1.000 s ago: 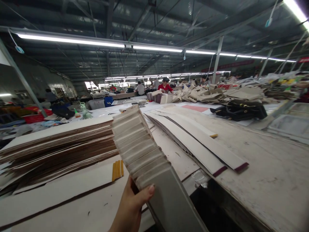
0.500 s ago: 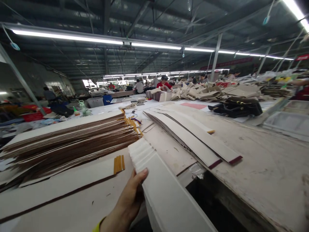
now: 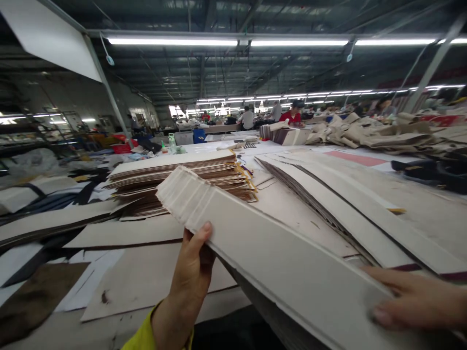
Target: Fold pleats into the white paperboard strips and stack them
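My left hand (image 3: 195, 262), in a yellow sleeve, grips the lower edge of a stack of long pale strips (image 3: 270, 248) near its far end, thumb on top. The stack slants from centre left down to the lower right, its far end layered in steps. At the right, my right hand (image 3: 416, 296) holds the near part of the stack, slightly blurred, with its fingers on the far edge and its thumb on the top face. Behind the far end lies a thick pile of brown-edged strips (image 3: 175, 170) with yellow ends.
More long strips (image 3: 328, 209) with dark red ends lie fanned on the table to the right. Beige fabric pieces (image 3: 386, 133) are heaped behind. Loose sheets (image 3: 127, 287) lie at the left. A person in red (image 3: 292, 115) is at the far side.
The view has turned left. The held stack has swung to a flatter slant and come up in front of the brown-edged pile. My right hand has come into view on it.
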Action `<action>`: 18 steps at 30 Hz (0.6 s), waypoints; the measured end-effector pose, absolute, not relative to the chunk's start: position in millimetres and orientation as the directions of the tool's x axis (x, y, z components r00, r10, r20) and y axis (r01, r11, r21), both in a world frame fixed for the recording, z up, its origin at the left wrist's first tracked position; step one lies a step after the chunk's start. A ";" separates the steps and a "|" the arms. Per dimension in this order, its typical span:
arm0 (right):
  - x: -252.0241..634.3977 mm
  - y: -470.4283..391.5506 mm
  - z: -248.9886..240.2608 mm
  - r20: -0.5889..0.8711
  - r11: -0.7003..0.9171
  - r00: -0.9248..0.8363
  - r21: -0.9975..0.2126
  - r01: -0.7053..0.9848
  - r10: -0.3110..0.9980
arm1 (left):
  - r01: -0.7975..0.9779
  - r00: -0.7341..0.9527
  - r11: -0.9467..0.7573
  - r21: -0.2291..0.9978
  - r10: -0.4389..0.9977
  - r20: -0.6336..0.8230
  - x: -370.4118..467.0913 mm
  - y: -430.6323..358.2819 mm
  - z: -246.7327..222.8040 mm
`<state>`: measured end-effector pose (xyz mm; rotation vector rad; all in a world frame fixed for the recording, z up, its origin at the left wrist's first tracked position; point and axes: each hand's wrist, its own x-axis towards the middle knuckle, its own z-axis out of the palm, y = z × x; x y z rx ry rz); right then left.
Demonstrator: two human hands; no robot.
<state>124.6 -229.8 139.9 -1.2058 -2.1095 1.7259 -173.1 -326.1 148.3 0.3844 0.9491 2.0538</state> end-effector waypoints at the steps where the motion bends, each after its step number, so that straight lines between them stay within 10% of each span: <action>1: 112.0 -212.4 160.4 -0.400 0.027 -0.697 -0.857 0.515 0.596 | -0.541 -0.665 -0.428 0.724 0.744 -0.057 -182.0 -329.3 151.8; 9: -31.9 -136.1 152.7 -0.221 0.695 -0.898 -0.572 0.435 0.380 | -0.424 -0.846 -0.513 0.746 0.519 -0.124 -250.5 -345.9 95.9; 18: -155.0 -201.3 108.0 0.088 0.942 -0.989 -0.324 0.086 0.121 | -0.477 -0.755 -0.346 0.808 0.632 -0.175 -263.1 -355.6 57.0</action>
